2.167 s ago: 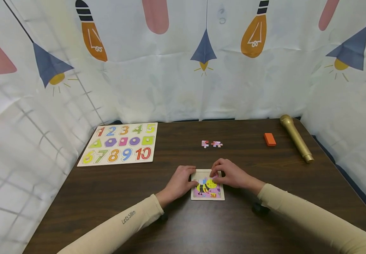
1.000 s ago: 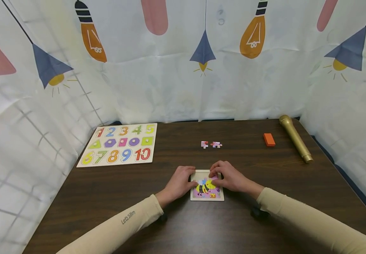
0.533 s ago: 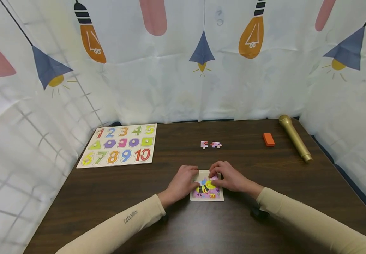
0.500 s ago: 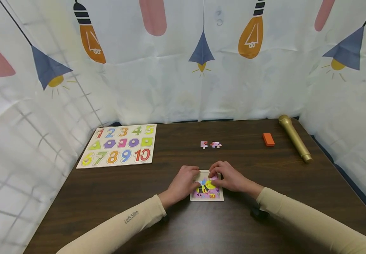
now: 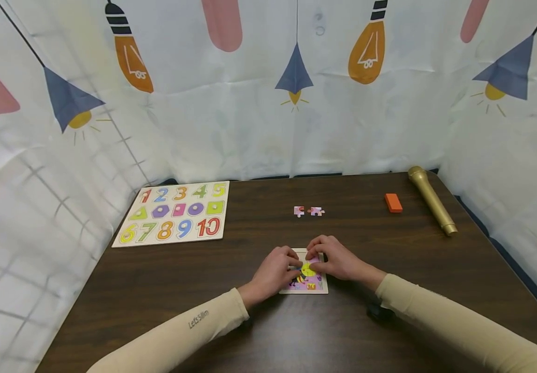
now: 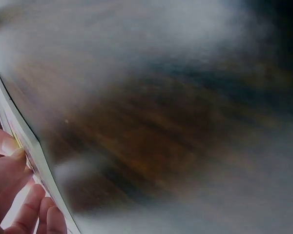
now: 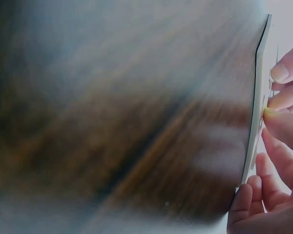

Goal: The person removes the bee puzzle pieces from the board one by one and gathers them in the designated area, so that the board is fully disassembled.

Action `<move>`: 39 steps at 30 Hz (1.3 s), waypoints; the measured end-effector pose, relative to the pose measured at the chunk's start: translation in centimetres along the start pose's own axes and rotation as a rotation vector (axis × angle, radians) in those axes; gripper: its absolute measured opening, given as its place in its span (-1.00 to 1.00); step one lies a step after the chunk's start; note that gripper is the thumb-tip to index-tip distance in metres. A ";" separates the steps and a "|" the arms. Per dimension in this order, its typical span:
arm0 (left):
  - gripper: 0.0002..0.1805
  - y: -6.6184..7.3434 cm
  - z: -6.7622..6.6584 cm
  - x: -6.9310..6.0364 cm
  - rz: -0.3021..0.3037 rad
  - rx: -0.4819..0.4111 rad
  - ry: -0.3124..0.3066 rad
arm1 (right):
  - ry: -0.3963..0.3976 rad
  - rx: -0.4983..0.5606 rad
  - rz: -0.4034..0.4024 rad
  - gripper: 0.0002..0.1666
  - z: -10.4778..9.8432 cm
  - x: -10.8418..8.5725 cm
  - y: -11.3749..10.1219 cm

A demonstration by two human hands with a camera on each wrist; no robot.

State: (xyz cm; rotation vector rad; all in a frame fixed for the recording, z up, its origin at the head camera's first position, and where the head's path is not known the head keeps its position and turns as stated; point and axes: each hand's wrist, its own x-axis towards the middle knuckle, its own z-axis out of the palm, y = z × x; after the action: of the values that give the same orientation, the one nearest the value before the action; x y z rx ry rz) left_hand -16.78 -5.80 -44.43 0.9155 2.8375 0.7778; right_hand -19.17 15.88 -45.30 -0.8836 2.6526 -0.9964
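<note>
A small square jigsaw puzzle [image 5: 304, 290] in a pale wooden frame lies on the table and shows a yellow and black bee on pink. Over its left part is my left hand [image 5: 270, 273], fingers bent and thumb reaching onto the picture; whether it pinches anything is hidden. My right hand [image 5: 338, 260] pinches a puzzle piece at the upper right of the picture with thumb and forefinger, the piece mostly covered. Both wrist views show fingertips close together at the frame's edge. Beyond the puzzle lie two loose pink pieces, a left piece [image 5: 299, 211] and a right piece [image 5: 316, 211].
A number and shape board [image 5: 171, 213] lies at the back left of the dark wood table [image 5: 249, 331]. At the back right are an orange block [image 5: 393, 202] and a gold microphone [image 5: 432, 201]. A printed white curtain [image 5: 249, 129] hangs behind and on both sides.
My left hand has moved right, from the left edge of the puzzle frame onto the picture, nearer my right hand. The right hand stays nearly in place. The loose pieces have not moved.
</note>
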 end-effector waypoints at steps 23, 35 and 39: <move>-0.76 -0.6 0.2 0.3 0.046 -0.037 -0.006 | -0.001 0.014 -0.002 -0.87 0.0 -0.1 0.1; -0.71 -0.9 0.0 0.7 -0.042 -0.161 -0.043 | -0.013 0.013 0.007 -0.84 -0.1 -0.1 0.1; -0.70 -0.9 -0.1 0.8 -0.049 -0.163 -0.051 | -0.020 0.000 0.005 -0.84 -0.3 -0.2 0.1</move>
State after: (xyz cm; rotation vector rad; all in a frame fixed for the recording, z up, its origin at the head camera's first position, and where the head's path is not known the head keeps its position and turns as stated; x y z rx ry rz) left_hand -17.92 -5.99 -44.73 0.8281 2.6944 0.9493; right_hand -19.17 16.16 -45.15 -0.8820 2.6371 -0.9814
